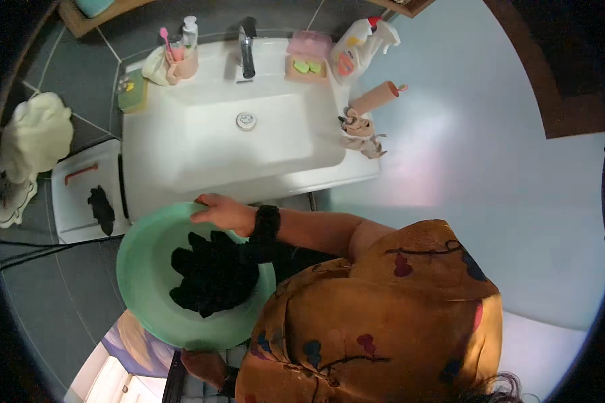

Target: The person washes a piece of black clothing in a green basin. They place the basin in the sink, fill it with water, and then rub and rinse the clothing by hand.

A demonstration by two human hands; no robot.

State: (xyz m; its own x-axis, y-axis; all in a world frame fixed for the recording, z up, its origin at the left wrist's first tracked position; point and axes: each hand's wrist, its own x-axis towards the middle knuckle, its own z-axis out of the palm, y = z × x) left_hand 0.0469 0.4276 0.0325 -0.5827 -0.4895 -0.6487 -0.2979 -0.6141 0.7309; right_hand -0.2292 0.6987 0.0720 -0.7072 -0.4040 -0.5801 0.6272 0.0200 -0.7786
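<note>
A round light-green basin [144, 295] is held in front of my body, with a dark black bundle of cloth [212, 275] lying in it. My right hand [228, 213] grips the basin's upper rim, close to the sink's front edge; a black band circles that wrist. At the lower rim, my left hand [205, 368] holds the opposite side, its fingers partly hidden beneath the basin. Left of the basin, a small black cloth [101, 209] rests on a white surface [70, 218] beside a reddish bar-shaped handle [81, 173].
A white sink [202, 158] with a dark faucet [247, 47] stands ahead. Around its rim are a pink cup [183, 67], a pink soap box [307, 67], spray bottles [356, 50] and a pink cylinder [375, 99]. Pale cloth [37, 134] hangs at the left wall.
</note>
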